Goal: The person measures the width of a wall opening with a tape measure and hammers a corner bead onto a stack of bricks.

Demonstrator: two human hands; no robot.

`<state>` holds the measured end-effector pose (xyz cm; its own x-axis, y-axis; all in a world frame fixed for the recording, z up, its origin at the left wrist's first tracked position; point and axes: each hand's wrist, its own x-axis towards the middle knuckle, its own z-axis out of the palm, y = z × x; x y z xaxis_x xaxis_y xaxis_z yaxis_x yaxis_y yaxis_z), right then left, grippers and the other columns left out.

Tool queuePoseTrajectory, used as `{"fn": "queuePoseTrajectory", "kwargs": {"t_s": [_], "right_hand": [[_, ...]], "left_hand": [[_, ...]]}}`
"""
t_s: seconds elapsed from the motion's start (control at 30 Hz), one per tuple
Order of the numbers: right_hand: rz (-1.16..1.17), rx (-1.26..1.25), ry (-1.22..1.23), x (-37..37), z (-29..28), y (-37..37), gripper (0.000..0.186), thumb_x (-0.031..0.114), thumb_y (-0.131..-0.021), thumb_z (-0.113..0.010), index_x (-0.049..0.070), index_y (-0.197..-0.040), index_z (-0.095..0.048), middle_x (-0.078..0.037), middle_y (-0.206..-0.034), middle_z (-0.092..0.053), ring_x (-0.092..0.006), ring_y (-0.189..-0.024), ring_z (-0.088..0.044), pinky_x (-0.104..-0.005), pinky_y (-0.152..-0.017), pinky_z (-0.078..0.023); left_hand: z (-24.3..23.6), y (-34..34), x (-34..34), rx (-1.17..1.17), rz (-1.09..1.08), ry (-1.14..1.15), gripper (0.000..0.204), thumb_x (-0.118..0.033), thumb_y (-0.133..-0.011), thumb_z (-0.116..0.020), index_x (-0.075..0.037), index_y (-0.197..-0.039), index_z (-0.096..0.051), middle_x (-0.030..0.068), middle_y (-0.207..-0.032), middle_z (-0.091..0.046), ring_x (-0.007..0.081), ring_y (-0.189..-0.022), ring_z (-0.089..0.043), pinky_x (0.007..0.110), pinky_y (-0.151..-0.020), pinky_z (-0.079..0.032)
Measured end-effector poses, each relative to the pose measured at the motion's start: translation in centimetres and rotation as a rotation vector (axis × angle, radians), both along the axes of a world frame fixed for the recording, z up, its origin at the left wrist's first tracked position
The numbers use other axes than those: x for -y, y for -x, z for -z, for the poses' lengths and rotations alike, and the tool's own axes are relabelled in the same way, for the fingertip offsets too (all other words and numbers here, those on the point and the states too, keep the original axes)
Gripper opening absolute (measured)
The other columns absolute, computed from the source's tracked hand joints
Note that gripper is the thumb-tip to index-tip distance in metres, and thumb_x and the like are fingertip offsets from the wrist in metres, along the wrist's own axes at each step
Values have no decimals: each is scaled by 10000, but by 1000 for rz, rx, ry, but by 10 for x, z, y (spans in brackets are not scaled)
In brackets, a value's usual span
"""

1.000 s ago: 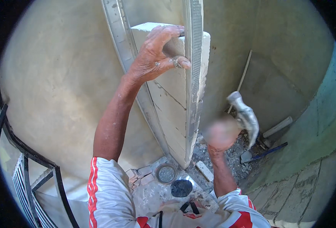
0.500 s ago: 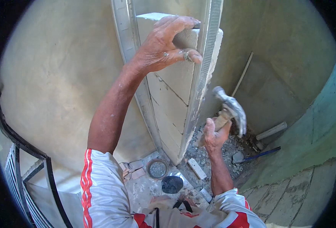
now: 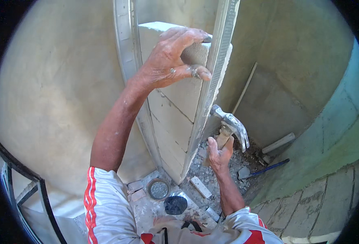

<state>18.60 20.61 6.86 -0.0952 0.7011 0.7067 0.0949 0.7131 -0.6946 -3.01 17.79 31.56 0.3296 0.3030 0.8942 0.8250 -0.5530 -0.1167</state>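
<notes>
My left hand (image 3: 172,60) grips the top grey block (image 3: 179,87) of a narrow block wall that stands between two upright metal straightedges (image 3: 210,87). The thumb lies on the block's near face and the fingers curl over its top edge. Lower right, my right hand (image 3: 219,151) holds a claw hammer (image 3: 231,125) by its wooden handle. The hammer's metal head sits close to the right straightedge, just right of the wall's edge. Stacked blocks with mortar joints run down below the top one.
Rubble and block pieces (image 3: 199,187) lie on the floor at the wall's foot, with a round tin (image 3: 159,189) and a dark lump (image 3: 175,204). A blue-handled tool (image 3: 264,168) and a pale pipe (image 3: 277,143) lie to the right. A black metal railing (image 3: 21,191) curves at lower left.
My right hand has brought the hammer up and leftward, closer to the right straightedge. My left hand stays on the top block, and the view has shifted nearer.
</notes>
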Motion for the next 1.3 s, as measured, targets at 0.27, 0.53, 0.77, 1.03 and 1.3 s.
{"fn": "queuePoseTrajectory", "kwargs": {"t_s": [0.27,0.53,0.77,1.03,1.3], "right_hand": [[8,-251,105,7,-44,-12,452,233,-874,-610,-27,-1160,-375,-58,-766,-493,-122,-506,-502,-255,-449,-428],[46,-438,-13,17,-118,-6,505,387,-916,-537,-32,-1145,-371,-63,-714,-463,-140,-485,-493,-267,-431,-428],[7,-379,19,2,-121,23,424,348,-924,-532,1,-1126,-396,-40,-692,-469,-117,-467,-481,-251,-421,-417],[-68,-403,10,13,-137,14,476,375,-895,-579,-15,-1112,-412,-39,-706,-499,-105,-483,-493,-248,-440,-409],[-2,-229,100,1,-118,22,333,274,-901,-580,10,-1067,-463,-25,-727,-516,-92,-519,-502,-242,-452,-415]], "left_hand": [[-3,6,3,-28,18,61,812,-489,-534,-809,-94,-1184,-524,115,-1200,-555,307,-1176,-469,430,-1014,-339],[-3,8,-1,-49,95,43,727,-466,-584,-793,-69,-1138,-539,101,-1195,-562,295,-1161,-471,422,-1008,-325],[-3,6,0,-32,105,40,708,-484,-603,-771,-65,-1120,-533,102,-1189,-565,305,-1152,-470,432,-1004,-323],[-3,9,0,-42,91,41,734,-516,-605,-758,-66,-1136,-523,105,-1200,-561,311,-1160,-467,438,-1006,-322],[-6,10,2,-47,88,23,735,-520,-610,-755,-73,-1145,-523,106,-1193,-566,315,-1155,-472,437,-999,-329]]}}
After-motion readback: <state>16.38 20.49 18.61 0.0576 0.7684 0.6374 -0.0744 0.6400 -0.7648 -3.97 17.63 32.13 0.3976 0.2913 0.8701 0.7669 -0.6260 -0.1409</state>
